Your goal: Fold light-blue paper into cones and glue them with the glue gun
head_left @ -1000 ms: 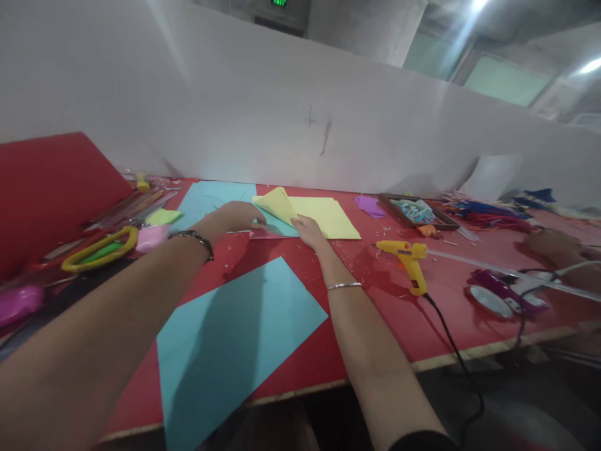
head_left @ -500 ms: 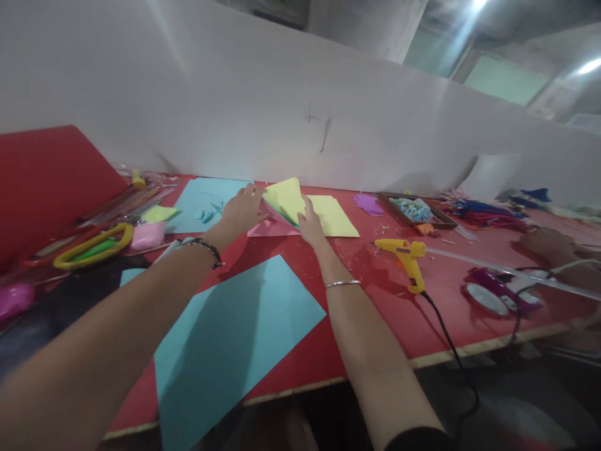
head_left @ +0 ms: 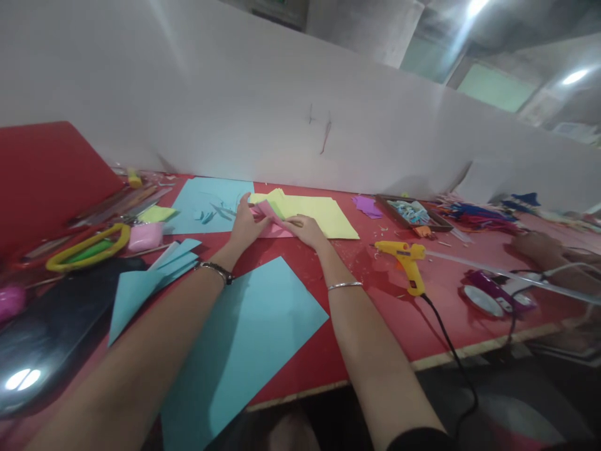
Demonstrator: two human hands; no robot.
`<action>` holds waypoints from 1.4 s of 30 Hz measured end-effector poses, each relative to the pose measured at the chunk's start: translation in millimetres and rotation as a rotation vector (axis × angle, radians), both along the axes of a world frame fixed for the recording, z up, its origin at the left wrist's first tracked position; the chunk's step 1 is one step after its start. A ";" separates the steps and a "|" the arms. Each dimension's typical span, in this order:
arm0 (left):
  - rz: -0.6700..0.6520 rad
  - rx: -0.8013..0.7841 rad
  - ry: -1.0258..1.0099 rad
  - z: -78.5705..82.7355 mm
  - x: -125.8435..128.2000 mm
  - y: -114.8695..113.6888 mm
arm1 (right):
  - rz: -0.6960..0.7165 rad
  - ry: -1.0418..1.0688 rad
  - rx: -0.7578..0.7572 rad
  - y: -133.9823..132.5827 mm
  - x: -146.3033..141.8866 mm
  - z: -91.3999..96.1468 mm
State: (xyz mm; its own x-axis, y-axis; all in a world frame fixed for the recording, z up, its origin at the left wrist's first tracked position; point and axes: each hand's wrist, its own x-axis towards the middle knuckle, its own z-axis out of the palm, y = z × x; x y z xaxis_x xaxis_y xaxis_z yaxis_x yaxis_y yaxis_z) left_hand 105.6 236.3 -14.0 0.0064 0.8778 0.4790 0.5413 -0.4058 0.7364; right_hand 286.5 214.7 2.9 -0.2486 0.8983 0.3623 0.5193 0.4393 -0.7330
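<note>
And here's the action, out toward the back of the red table: a folded piece of pink paper sits between both hands, its edge tipped up beside a stack of yellow sheets. The left hand has it, thumb laid on the fold, grasping the paper. The right hand is in there too, fingertips bunched at the fold's right end, but whether they pinch or just press, I cannot tell! Nearer the body, a big blue sheet lies partly under the left forearm, one corner past the table edge. Off to the right, a yellow glue gun lies on its side, purple paper pieces behind it, and a co-worker's hand is at the far right.
</note>
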 end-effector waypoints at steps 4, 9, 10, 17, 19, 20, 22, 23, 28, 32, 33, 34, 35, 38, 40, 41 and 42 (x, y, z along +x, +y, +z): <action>-0.006 -0.020 -0.113 0.7 2.8 1.1 | 0.028 0.037 -0.049 -0.8 1.4 2.7; -0.042 -0.015 -0.124 1.0 2.4 3.0 | 0.065 0.071 -0.097 -1.9 2.7 5.3; -0.053 -0.012 -0.124 1.3 1.6 3.2 | 0.068 0.073 -0.103 -2.0 2.9 5.6; -0.136 -0.021 -0.204 6.3 0.1 -1.8 | 0.085 0.086 -0.106 -1.6 3.9 5.9; -0.156 -0.030 -0.223 8.2 0.5 -3.7 | 0.097 0.086 -0.097 -0.3 4.7 4.8; -0.165 -0.041 -0.227 8.9 0.6 -4.3 | 0.103 0.088 -0.093 0.5 5.1 4.1; -0.174 -0.070 -0.231 9.8 0.2 -4.9 | 0.113 0.095 -0.088 2.2 5.8 2.5; -0.179 -0.084 -0.232 9.9 -0.2 -4.8 | 0.115 0.100 -0.088 2.9 6.0 1.8; -0.187 -0.096 -0.211 10.7 -1.2 -5.8 | 0.109 0.102 -0.093 3.8 6.3 0.9; -0.186 -0.108 -0.169 13.6 -1.2 -10.1 | 0.094 0.096 -0.097 3.8 6.4 1.0; -0.182 -0.108 -0.153 14.4 -1.4 -11.3 | 0.094 0.095 -0.098 3.8 6.5 0.9; -0.176 -0.105 -0.130 15.1 -1.7 -12.3 | 0.093 0.093 -0.100 3.8 6.5 0.8; -0.167 -0.097 -0.105 15.6 -2.2 -13.0 | 0.089 0.089 -0.101 3.7 6.5 0.7; -0.144 -0.068 -0.025 16.2 -3.3 -13.6 | 0.073 0.076 -0.102 2.5 6.5 1.4; -0.111 -0.049 0.023 16.2 -3.5 -12.9 | 0.066 0.065 -0.101 1.6 6.4 2.4; -0.088 -0.041 0.042 16.1 -3.4 -12.3 | 0.062 0.059 -0.098 1.2 6.2 2.9; -0.065 -0.036 0.059 15.9 -3.3 -11.7 | 0.057 0.054 -0.094 0.9 5.9 3.4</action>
